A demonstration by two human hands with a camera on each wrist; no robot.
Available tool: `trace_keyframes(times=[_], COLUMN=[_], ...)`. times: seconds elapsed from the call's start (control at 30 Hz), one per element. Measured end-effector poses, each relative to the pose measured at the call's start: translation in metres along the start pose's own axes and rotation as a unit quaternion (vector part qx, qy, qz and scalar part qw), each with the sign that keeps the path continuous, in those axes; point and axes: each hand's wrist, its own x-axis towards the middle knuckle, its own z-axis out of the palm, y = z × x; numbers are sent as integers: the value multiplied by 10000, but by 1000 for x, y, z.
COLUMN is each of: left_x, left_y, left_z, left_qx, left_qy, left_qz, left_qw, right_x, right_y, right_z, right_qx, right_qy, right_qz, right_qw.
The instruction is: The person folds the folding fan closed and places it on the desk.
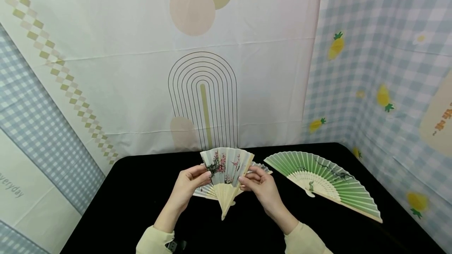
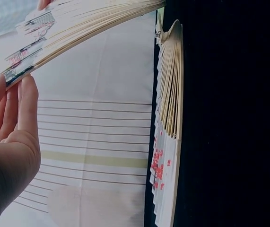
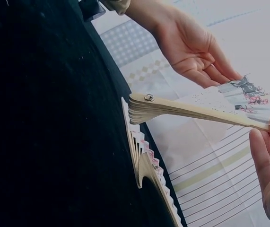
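Observation:
A paper fan with pink blossoms (image 1: 226, 166) is held half spread above the black table (image 1: 134, 195). My left hand (image 1: 204, 175) pinches its left edge, thumb on the front. My right hand (image 1: 246, 177) pinches the right edge stick. In the left wrist view, my left hand's fingertips (image 2: 25, 87) touch the fan's outer fold (image 2: 68, 28). The right wrist view shows the held fan (image 3: 196, 111) edge-on with its rivet, and my right hand (image 3: 268, 146) at its far end. A second white fan (image 1: 206, 192) lies spread on the table under the held one.
A green fan (image 1: 328, 183) lies fully spread on the table to the right. Patterned cloth walls (image 1: 212, 69) close in the back and both sides. The lying white fan (image 2: 167, 137) shows edge-on in the left wrist view and near the table edge (image 3: 149, 170) in the right wrist view.

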Motion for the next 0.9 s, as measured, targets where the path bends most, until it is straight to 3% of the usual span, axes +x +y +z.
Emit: trace_keyframes(times=[0.43,0.9], left_x=[-2,-4], left_y=[6,6], left_z=[4,8], left_qx=[520,472], left_qy=[286,293], left_qz=[35,15], left_qw=[9982,9985], right_x=[0,0], right_y=[-1,0], right_z=[2,2], right_qx=[-187,-160], right_qy=[42,-28], right_qz=[-161,-223], right_qw=[9997,9996])
